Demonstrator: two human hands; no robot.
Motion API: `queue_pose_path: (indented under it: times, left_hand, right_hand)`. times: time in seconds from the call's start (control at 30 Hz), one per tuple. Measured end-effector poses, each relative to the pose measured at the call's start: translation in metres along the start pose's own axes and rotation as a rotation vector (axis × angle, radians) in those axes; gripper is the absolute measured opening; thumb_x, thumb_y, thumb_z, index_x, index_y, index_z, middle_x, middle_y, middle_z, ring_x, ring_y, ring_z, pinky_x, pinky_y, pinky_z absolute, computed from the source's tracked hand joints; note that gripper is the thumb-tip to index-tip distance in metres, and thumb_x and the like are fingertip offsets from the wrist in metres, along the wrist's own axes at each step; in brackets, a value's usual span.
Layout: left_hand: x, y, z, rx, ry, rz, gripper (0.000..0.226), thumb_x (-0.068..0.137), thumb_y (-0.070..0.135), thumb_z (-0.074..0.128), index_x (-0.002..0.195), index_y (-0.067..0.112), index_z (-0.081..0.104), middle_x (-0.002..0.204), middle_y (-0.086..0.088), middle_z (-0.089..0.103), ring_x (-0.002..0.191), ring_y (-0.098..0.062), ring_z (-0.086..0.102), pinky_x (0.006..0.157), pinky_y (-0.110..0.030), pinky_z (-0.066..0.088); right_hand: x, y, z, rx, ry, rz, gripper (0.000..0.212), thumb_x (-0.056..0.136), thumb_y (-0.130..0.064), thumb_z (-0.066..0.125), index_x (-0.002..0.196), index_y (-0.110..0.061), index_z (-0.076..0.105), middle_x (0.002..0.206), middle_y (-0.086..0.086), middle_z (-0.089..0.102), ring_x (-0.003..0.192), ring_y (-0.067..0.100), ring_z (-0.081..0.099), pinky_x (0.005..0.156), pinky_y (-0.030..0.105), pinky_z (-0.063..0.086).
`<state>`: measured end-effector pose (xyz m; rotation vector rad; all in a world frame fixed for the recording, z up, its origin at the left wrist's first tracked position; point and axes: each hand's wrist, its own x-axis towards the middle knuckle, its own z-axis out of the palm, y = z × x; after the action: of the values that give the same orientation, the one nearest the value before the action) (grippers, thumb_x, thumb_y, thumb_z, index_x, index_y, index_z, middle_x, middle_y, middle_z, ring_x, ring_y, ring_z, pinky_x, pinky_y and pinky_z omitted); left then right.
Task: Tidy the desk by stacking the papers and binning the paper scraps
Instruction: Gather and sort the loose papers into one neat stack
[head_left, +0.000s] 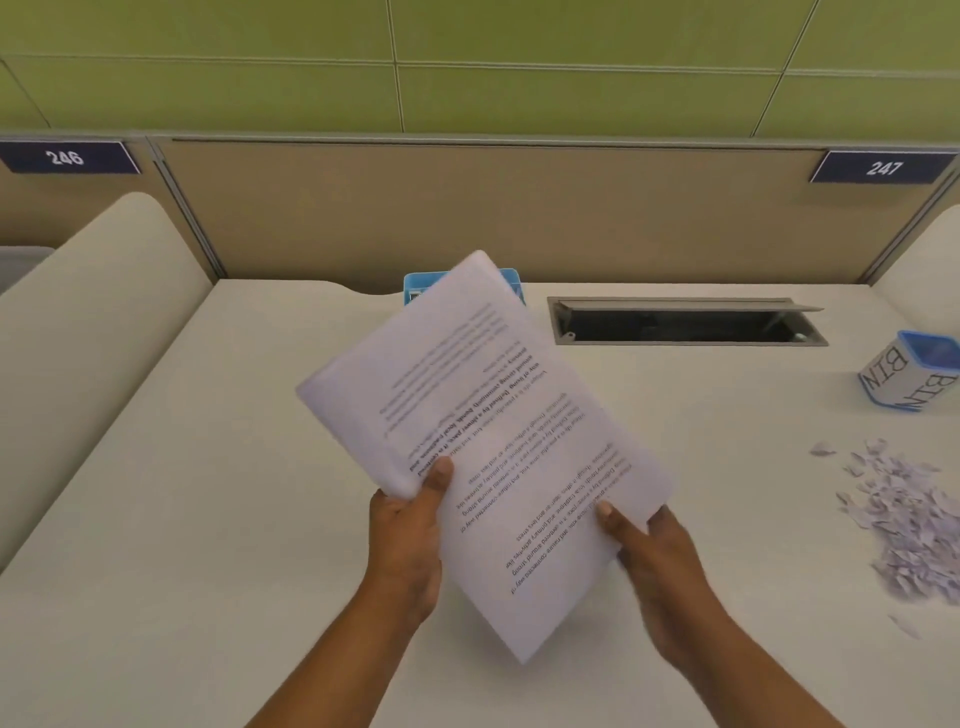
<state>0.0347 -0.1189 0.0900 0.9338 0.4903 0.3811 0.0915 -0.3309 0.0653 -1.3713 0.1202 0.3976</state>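
**Location.** The papers (483, 415) form a thin sheaf of printed sheets. They are held in the air over the middle of the table (208, 467), turned diagonally, with one corner pointing toward the near edge.

**Grip state.** The left grip (410, 535) pinches the sheaf at its near left edge, thumb on top; the fingers underneath are hidden. The right grip (654, 561) pinches the near right edge in like manner. Both are closed on the sheaf.

**Handling.** The sheaf is judged light and limp. Its sheets will probably slide over one another and fan out at the unsupported far end. Take hold at two opposite edges, with fingers spread beneath. Hard pinching is likely to crease the sheets.

**Other items.** The paper scraps (904, 525) lie in a loose pile near the right edge. The bin (914, 371) stands beyond them at the same edge. The scraps are judged very light and easily scattered, so gather them by cupping rather than singly.
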Motion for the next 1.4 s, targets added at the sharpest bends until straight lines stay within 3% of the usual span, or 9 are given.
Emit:
queue_pose_path:
  times: [0.17,0.3,0.43,0.57,0.7,0.83,1.0,1.13,1.4]
  left_hand:
    - [-0.01,-0.004,0.005,-0.1,-0.002,-0.031,0.041,0.088,0.016,0.064,0.128,0.02,0.063,0.128,-0.003,0.069,0.118,-0.024,0.065,0.102,-0.048,0.048]
    - [-0.01,0.003,-0.002,-0.137,-0.054,0.029,0.044,0.091,0.019,0.064,0.134,0.02,0.059,0.133,-0.005,0.066,0.121,-0.023,0.063,0.097,-0.041,0.054]
    - [0.013,0.034,-0.035,-0.237,-0.104,0.046,0.049,0.095,0.041,0.051,0.136,0.015,0.057,0.136,-0.008,0.063,0.124,-0.024,0.061,0.089,-0.036,0.057]
    - [0.03,0.057,-0.064,0.187,-0.224,-0.065,0.042,0.095,0.04,0.055,0.132,0.022,0.061,0.128,-0.01,0.068,0.109,-0.027,0.07,0.082,-0.041,0.059]
    - [0.028,0.049,-0.059,0.528,-0.327,-0.098,0.041,0.074,0.041,0.083,0.112,0.03,0.073,0.112,-0.003,0.076,0.102,-0.025,0.073,0.076,-0.032,0.061]
    - [0.026,0.031,-0.053,0.506,-0.198,-0.016,0.026,0.071,0.033,0.084,0.096,0.036,0.079,0.103,0.003,0.078,0.095,-0.02,0.075,0.071,-0.027,0.061]
    - [0.03,0.034,-0.044,0.513,-0.224,0.194,0.028,0.079,0.029,0.077,0.105,0.037,0.075,0.103,0.002,0.077,0.094,-0.017,0.074,0.072,-0.029,0.061]
    - [0.034,0.028,-0.042,0.532,-0.168,0.173,0.025,0.07,0.034,0.086,0.093,0.038,0.079,0.096,0.005,0.079,0.089,-0.016,0.076,0.068,-0.022,0.059]
    - [0.035,0.019,-0.042,0.535,-0.197,0.205,0.027,0.069,0.041,0.083,0.096,0.041,0.078,0.098,0.004,0.079,0.092,-0.016,0.075,0.073,-0.029,0.061]
  right_hand:
    - [-0.015,0.005,0.015,0.304,-0.199,0.112,0.045,0.085,-0.014,0.064,0.13,-0.015,0.059,0.126,0.008,0.068,0.116,0.027,0.065,0.088,0.04,0.058]
    - [-0.001,-0.004,0.008,0.198,-0.118,0.008,0.039,0.081,-0.01,0.064,0.12,-0.014,0.064,0.117,0.01,0.072,0.103,0.028,0.071,0.073,0.034,0.059]
    - [0.016,-0.024,-0.02,0.028,-0.08,-0.057,0.03,0.078,-0.013,0.068,0.107,-0.014,0.071,0.111,0.013,0.074,0.096,0.032,0.073,0.068,0.034,0.06]
    - [0.025,-0.04,-0.038,-0.078,-0.102,-0.099,0.031,0.078,-0.016,0.069,0.109,-0.014,0.071,0.109,0.011,0.075,0.095,0.03,0.073,0.068,0.031,0.06]
    - [0.025,-0.041,-0.037,-0.177,-0.145,-0.131,0.029,0.08,-0.017,0.07,0.109,-0.013,0.07,0.106,0.009,0.076,0.094,0.03,0.073,0.07,0.035,0.06]
    - [0.025,-0.036,-0.034,-0.262,-0.154,-0.157,0.019,0.087,-0.013,0.067,0.103,-0.017,0.073,0.102,0.006,0.077,0.093,0.029,0.074,0.075,0.038,0.062]
    - [0.027,-0.045,-0.033,-0.228,-0.109,-0.267,0.023,0.076,-0.024,0.07,0.097,-0.032,0.077,0.099,0.0,0.077,0.089,0.017,0.074,0.068,0.023,0.058]
    - [0.033,-0.042,-0.033,-0.23,-0.123,-0.296,0.03,0.073,-0.024,0.078,0.102,-0.027,0.076,0.103,0.002,0.077,0.095,0.018,0.073,0.071,0.023,0.057]
    - [0.041,-0.038,-0.033,-0.244,-0.081,-0.32,0.03,0.071,-0.022,0.079,0.1,-0.026,0.077,0.099,0.002,0.077,0.092,0.017,0.074,0.067,0.022,0.057]
